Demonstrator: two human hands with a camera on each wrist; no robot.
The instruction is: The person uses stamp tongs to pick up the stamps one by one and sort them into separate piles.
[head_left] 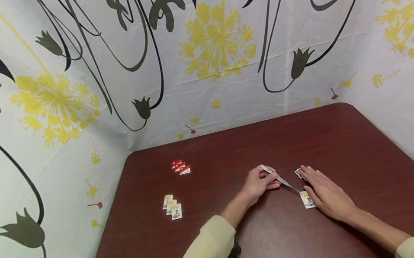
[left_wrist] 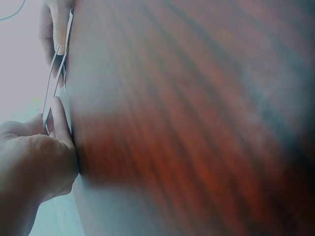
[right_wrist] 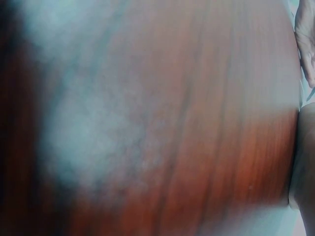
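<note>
My left hand (head_left: 257, 183) pinches silver tweezers (head_left: 283, 181) between thumb and fingers. Their tips reach the top edge of a small cream-and-yellow printed card (head_left: 307, 201) on the table. In the left wrist view the two tweezer arms (left_wrist: 55, 78) run from the left hand (left_wrist: 34, 155) toward the other hand. My right hand (head_left: 330, 196) lies palm down with straight fingers, its thumb side overlapping the yellow card's right edge. Under its fingertips a white card with dark marks (head_left: 298, 173) shows in part; the hand hides the rest.
On the left of the dark red-brown table (head_left: 269, 243) lie several red-and-white cards (head_left: 185, 170) in an overlapping diagonal row. Nearer, three cream-and-yellow cards (head_left: 176, 212) overlap similarly. A flower-printed cloth (head_left: 172, 103) hangs around the table's far and side edges.
</note>
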